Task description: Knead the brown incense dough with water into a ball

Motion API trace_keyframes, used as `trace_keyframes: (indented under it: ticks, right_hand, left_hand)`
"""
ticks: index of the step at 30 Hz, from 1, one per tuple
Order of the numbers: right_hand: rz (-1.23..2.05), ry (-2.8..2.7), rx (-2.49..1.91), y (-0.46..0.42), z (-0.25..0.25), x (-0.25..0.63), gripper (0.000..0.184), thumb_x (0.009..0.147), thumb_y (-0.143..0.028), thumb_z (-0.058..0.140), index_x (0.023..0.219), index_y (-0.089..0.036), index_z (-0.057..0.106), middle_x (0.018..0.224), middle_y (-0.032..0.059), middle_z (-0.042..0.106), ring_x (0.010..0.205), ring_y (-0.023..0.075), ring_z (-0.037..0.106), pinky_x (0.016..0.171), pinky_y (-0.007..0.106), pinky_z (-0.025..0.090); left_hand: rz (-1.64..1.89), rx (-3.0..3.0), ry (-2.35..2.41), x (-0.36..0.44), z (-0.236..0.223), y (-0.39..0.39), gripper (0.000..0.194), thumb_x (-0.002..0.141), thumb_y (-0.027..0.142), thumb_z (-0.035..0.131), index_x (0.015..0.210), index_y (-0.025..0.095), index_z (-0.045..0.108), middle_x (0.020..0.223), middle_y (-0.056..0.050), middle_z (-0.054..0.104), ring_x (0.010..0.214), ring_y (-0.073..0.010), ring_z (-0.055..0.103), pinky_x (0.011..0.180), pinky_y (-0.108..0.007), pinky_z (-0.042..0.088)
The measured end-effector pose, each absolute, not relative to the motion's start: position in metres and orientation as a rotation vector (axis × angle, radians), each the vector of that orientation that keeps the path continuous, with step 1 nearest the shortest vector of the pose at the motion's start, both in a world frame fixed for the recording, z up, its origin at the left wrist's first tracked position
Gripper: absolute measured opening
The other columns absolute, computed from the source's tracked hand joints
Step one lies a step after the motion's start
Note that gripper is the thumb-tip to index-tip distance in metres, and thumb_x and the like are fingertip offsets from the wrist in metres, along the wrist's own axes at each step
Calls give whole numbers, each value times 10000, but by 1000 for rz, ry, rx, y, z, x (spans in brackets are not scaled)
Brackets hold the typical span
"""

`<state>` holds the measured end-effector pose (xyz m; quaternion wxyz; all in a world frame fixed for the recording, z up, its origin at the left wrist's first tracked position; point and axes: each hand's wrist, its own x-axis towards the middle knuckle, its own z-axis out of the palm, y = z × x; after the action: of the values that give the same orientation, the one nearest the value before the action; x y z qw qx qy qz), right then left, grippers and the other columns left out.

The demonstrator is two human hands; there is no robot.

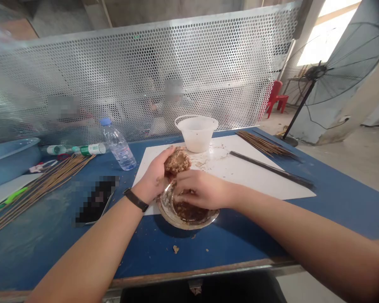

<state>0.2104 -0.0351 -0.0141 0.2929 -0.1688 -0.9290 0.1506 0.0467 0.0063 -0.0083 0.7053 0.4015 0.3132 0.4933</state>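
Note:
In the head view my left hand [156,174], with a black band on its wrist, is closed round a crumbly brown lump of dough-like material [177,161]. It holds this lump up over the left back rim of a shiny metal bowl [172,219]. Dark brown crumbly material [191,211] covers the bowl's bottom. My right hand [205,189] reaches into the bowl from the right, just below the lump. Its fingers are loosely bent, the thumb stands apart from them, and I see nothing held between them. Some fingertips are partly hidden by the bowl's shadow and the material.
Behind the bowl, a white bucket [197,136] stands on a white board [246,181] bearing dark sticks [271,168]. To the left are a water bottle [118,147], a phone [97,200], thin brown sticks [47,179] and a blue basin [9,162]. A perforated metal screen [129,75] borders the back.

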Motion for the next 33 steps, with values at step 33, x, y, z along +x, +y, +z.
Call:
trace_keyframes:
  ticks: [33]
  right_hand:
    - [448,-1830,-1168,-13,0,233,342,847,-507,715,800,-170,686,648,9,638,605,145,538,582,300,373]
  left_hand:
    - [945,1087,622,44,-8,4,366,935,510,615,1117,212,724,975,-72,772,828,-219,731,756,-354,602]
